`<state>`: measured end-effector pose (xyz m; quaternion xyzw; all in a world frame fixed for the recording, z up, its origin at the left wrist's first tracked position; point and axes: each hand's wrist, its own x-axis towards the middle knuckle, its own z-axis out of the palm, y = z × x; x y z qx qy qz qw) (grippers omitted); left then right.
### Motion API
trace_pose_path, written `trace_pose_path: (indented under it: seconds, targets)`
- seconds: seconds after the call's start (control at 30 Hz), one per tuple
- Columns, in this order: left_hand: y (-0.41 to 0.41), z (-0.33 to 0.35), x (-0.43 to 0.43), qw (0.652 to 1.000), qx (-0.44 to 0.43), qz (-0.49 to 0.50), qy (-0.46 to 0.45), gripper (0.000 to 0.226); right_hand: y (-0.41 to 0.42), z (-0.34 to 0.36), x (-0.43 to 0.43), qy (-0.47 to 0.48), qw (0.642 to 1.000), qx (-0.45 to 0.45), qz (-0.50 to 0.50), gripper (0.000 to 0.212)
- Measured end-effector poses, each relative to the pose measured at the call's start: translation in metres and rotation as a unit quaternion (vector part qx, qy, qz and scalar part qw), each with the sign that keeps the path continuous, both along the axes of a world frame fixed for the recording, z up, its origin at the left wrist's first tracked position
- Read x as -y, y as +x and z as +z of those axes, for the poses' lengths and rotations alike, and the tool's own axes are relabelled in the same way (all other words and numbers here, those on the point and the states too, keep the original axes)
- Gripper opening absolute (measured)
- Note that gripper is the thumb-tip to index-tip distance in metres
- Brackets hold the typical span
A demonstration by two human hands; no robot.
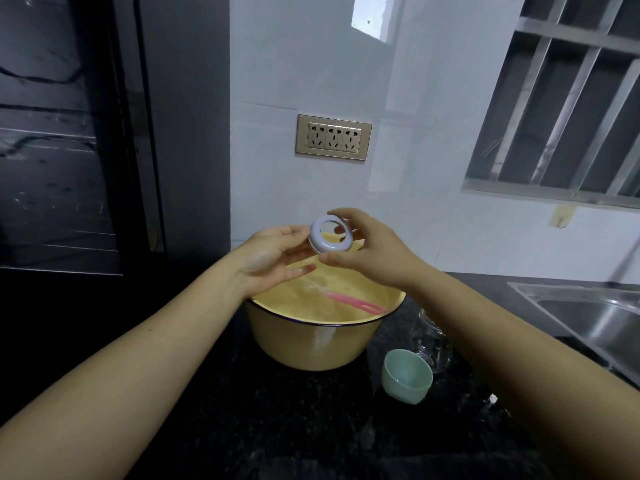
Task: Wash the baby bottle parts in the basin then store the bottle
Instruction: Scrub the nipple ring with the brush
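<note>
Above the yellow enamel basin [311, 341] I hold a white bottle collar ring [330, 235] between both hands. My right hand [374, 251] grips its far and right edge with curled fingers and thumb. The fingertips of my left hand [273, 259] touch its left side, palm up, fingers fairly straight. The basin holds cloudy water, and a pink bottle brush handle [356, 302] leans on its right rim. A clear glass bottle body [431, 337] stands right of the basin, partly behind my right forearm. A mint green cap [407, 379] lies on its side in front of the bottle.
Everything rests on a black speckled countertop [277, 417]. A steel sink [588, 317] is set into it at the right. A dark glass-fronted cabinet [69, 150] stands at the left. The white tiled wall behind carries a gold socket panel [333, 138] and a barred window [568, 109].
</note>
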<state>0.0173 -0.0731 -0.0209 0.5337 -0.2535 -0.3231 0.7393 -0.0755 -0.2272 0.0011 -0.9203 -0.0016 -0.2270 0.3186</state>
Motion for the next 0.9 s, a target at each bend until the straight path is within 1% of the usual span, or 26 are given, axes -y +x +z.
trace_pose_path:
  seconds: [0.07, 0.13, 0.23, 0.33, 0.4, 0.47, 0.53, 0.6, 0.8, 0.9]
  targets:
    - [-0.003, 0.001, 0.000, 0.998, 0.039, 0.011, 0.053, 0.021, 0.000, 0.002, 0.002, -0.024, 1.000, -0.004, -0.017, 0.060]
    - [-0.007, 0.001, 0.001, 0.987, 0.099, 0.044, 0.115, 0.025, -0.001, 0.004, 0.004, -0.090, 0.995, -0.019, -0.034, 0.059]
    - [-0.010, 0.002, 0.000, 0.955, 0.204, 0.107, 0.185, 0.023, -0.007, 0.005, 0.005, -0.169, 0.984, -0.039, -0.049, 0.059]
    - [-0.010, 0.000, -0.003, 0.919, 0.289, 0.156, 0.218, 0.014, -0.014, 0.006, 0.011, -0.201, 0.976, -0.061, -0.063, 0.065]
    - [-0.010, -0.002, -0.005, 0.889, 0.344, 0.180, 0.242, 0.012, -0.020, 0.007, 0.018, -0.161, 0.982, -0.057, -0.076, 0.067]
    - [-0.010, -0.003, -0.007, 0.860, 0.389, 0.194, 0.268, 0.012, -0.028, 0.007, 0.027, -0.075, 0.992, -0.047, -0.090, 0.060]
    - [-0.011, -0.005, -0.009, 0.844, 0.408, 0.200, 0.284, 0.010, -0.040, 0.004, 0.036, 0.027, 0.994, -0.040, -0.100, 0.047]
    - [-0.013, -0.006, -0.011, 0.840, 0.413, 0.200, 0.288, 0.009, -0.054, -0.001, 0.046, 0.087, 0.988, -0.044, -0.117, 0.040]
    - [-0.018, -0.008, -0.014, 0.833, 0.435, 0.194, 0.281, 0.012, -0.086, -0.024, 0.071, 0.095, 0.976, -0.056, -0.190, 0.043]
    - [-0.019, -0.010, -0.015, 0.829, 0.449, 0.181, 0.280, 0.010, -0.101, -0.036, 0.081, 0.076, 0.972, -0.072, -0.212, 0.038]
